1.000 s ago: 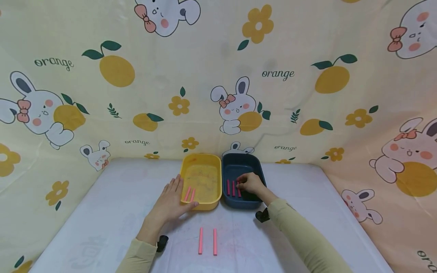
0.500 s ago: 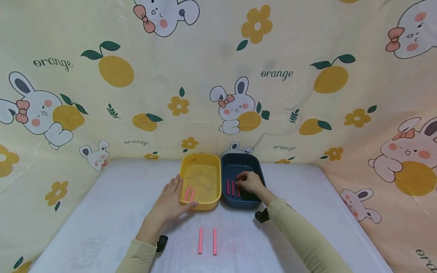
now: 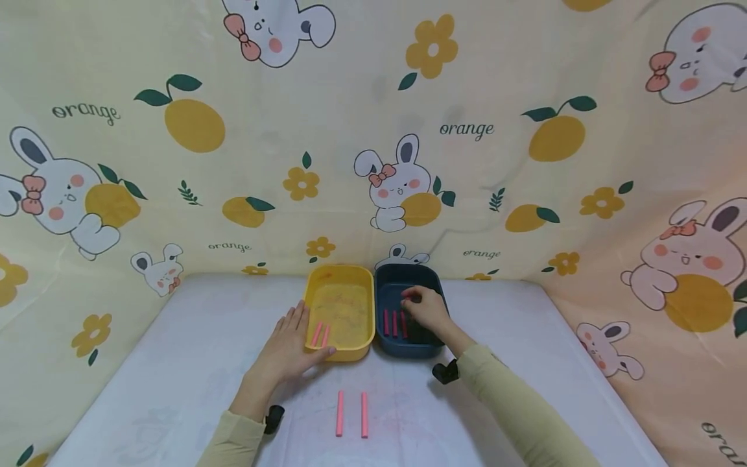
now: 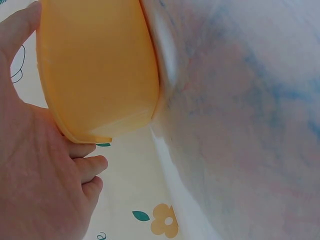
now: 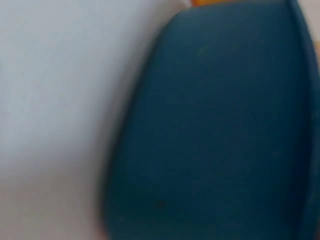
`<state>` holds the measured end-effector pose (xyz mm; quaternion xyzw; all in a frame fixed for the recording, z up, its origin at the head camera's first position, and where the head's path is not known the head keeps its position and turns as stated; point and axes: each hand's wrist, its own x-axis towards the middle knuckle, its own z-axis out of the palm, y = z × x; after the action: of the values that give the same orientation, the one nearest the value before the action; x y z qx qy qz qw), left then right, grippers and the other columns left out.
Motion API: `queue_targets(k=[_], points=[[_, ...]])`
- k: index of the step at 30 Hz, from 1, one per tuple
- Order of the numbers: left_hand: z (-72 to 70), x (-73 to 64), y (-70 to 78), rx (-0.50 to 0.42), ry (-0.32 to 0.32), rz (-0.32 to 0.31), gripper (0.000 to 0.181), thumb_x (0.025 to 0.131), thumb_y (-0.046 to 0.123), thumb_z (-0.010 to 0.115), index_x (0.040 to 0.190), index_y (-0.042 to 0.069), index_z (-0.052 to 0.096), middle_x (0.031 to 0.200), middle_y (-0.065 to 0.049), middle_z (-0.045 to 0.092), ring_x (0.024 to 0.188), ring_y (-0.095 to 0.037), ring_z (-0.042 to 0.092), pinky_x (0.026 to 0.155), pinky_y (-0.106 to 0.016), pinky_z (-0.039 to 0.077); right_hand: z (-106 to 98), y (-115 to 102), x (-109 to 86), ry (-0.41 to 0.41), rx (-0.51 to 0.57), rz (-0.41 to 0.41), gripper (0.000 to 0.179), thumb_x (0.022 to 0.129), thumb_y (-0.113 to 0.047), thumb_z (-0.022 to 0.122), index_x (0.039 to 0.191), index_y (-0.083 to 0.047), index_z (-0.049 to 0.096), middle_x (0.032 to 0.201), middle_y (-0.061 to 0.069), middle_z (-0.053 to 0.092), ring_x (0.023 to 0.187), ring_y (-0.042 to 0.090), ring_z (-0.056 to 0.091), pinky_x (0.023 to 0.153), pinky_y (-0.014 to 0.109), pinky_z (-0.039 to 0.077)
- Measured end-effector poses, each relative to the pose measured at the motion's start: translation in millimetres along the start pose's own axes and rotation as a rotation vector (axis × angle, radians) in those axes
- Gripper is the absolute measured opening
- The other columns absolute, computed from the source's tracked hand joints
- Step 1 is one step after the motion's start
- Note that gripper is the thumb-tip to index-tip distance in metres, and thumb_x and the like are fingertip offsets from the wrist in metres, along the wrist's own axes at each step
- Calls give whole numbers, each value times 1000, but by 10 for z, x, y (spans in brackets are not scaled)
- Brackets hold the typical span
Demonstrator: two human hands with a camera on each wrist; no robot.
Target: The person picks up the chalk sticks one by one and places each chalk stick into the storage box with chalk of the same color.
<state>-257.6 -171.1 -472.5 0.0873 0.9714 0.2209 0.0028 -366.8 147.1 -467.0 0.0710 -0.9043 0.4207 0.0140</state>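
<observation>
“Blue box [image 3: 410, 351], with the right hand [image 3: 430, 310] reaching into it — is it gripping anything?”

“I cannot tell. Its fingers curl together near the dark pink sticks [image 3: 394, 323], but what lies between them is hidden. The right wrist view shows only the box's outer wall.”

“And the left hand [image 3: 286, 347]?”

“Gripping nothing: the fingers lie extended along the side of the yellow box [image 3: 344, 355], thumb against its front rim, perhaps steadying it.”

“How far along does it look?”

“Partway, I'd judge. Three dark pink sticks lie side by side in the blue box, and two light pink sticks [image 3: 325, 336] rest in the yellow one, near its front.”

“What's left?”

“Two more light pink sticks [image 3: 364, 415] lie apart on the table [image 3: 443, 434], in front of the boxes; they look like the remainder. Every dark one I see is in the blue box, so that side may be nearly finished — though with a hand there, I wouldn't call it done.”
</observation>
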Motion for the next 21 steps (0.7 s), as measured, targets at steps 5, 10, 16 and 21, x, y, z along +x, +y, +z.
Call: queue_targets(k=[5, 10, 16, 21], points=[[0, -2, -4, 6, 5, -2, 117, 91, 70, 64, 162, -9, 16, 172, -24, 11, 158, -43, 13, 129, -55, 14, -24, -121, -79, 13, 63, -17, 27, 98, -16, 69, 122, -4, 72, 110, 10, 74, 70, 17, 69, 67, 29, 58], [6, 5, -7, 5, 4, -7, 117, 91, 70, 64, 163, -8, 15, 172, -23, 10, 159, -42, 12, 129, -54, 13, -38, -250, -199, 6, 127, -37, 27, 98, -16, 69, 123, -6, 71, 108, 8, 71, 77, 19, 69, 67, 28, 58], [16, 18, -17, 3, 8, -2, 118, 90, 72, 64, 163, -7, 14, 172, -23, 9, 159, -42, 12, 129, -54, 13, -9, -360, -356, 0, 139, -72, 24, 99, -16, 69, 122, -9, 72, 109, 5, 70, 76, 16, 67, 66, 26, 57], [27, 22, -26, 8, 10, -1, 118, 90, 73, 63, 163, -7, 16, 172, -23, 10, 159, -42, 13, 129, -54, 14, 20, -447, -499, -27, 167, -70, 24, 100, -18, 70, 123, -11, 71, 110, 4, 68, 78, 18, 66, 63, 30, 58]])
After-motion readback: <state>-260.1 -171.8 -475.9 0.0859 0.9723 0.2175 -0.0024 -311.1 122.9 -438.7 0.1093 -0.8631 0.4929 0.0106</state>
